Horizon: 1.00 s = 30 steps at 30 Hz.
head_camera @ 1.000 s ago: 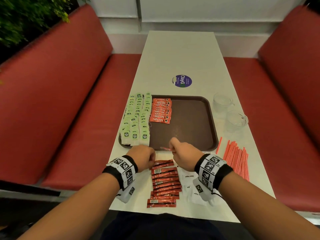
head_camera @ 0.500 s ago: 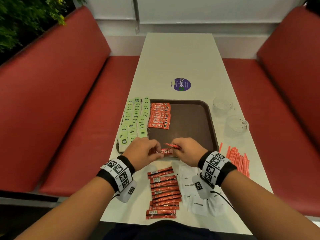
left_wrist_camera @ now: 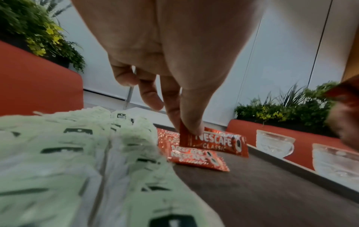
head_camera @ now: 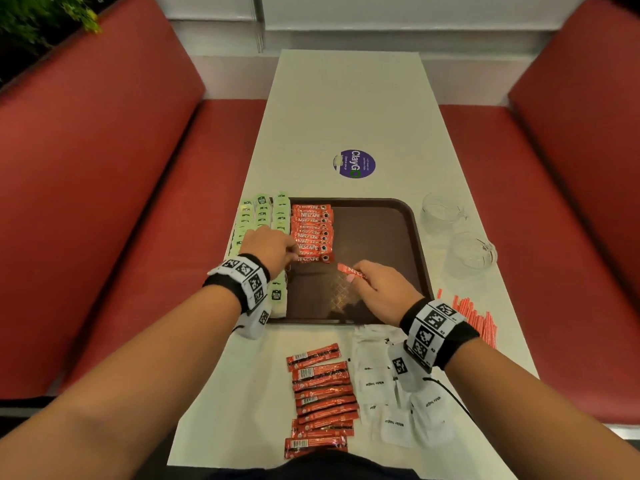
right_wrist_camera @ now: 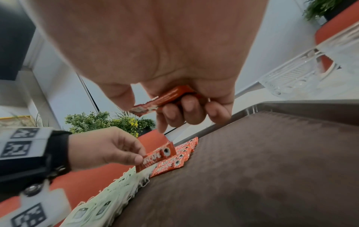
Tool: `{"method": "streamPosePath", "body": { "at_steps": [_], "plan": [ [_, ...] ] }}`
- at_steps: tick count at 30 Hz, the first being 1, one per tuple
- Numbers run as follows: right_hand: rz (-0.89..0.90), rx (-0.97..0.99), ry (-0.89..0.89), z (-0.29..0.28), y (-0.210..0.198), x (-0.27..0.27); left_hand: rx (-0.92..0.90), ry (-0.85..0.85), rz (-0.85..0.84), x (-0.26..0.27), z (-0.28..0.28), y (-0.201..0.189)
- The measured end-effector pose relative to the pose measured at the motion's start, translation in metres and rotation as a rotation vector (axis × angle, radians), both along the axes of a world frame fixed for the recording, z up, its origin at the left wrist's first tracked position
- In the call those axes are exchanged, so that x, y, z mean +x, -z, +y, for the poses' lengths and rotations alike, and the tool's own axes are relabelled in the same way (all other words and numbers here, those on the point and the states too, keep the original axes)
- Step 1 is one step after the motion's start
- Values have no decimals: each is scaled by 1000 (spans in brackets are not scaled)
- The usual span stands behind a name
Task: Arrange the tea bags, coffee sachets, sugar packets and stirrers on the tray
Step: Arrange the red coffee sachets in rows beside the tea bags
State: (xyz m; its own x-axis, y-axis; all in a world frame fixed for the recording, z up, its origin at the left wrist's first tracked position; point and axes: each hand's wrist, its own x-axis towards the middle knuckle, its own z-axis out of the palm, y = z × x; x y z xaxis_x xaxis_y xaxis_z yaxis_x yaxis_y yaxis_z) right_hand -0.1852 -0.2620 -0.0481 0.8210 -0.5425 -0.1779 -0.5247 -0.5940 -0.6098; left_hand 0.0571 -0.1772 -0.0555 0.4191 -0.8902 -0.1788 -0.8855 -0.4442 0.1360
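While the left hand point(head_camera: 268, 249) pinches a red sachet point(left_wrist_camera: 213, 143) printed "NESCAFE CLASSIC" between thumb and forefinger at the near end of the coffee row point(head_camera: 311, 232) on the brown tray point(head_camera: 412, 237), the right hand point(head_camera: 382, 291) clamps a second Nescafe sachet point(head_camera: 349, 270) in curled fingers above the tray floor. Green tea bags point(head_camera: 261, 216) fill the tray's left edge; more red sachets point(head_camera: 322, 400), packets marked "White sugar" point(head_camera: 398, 400) and red stirrers point(head_camera: 474, 318) lie on the table point(head_camera: 346, 109), which bears a round "ClayGO" sticker point(head_camera: 354, 163)

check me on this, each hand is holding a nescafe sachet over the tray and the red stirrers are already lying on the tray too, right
Not quite. The red stirrers lie on the table right of the tray, as the head view shows. The left hand and right hand each do hold a Nescafe sachet.
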Motion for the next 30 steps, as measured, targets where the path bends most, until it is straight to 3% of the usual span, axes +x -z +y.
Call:
{"method": "streamPosePath", "body": {
  "at_steps": [8, 14, 26, 30],
  "plan": [
    [-5, 29, 13, -8, 1, -2, 228, 21, -124, 11, -38, 20],
    [-12, 55, 14, -11, 2, -1, 133, 71, -74, 3, -45, 26],
    [39, -11, -17, -15, 6, 3, 155, 120, -82, -6, -53, 22],
    [37, -34, -35, -16, 5, 3, -97, 140, 126, -12, -44, 6]
  ]
}}
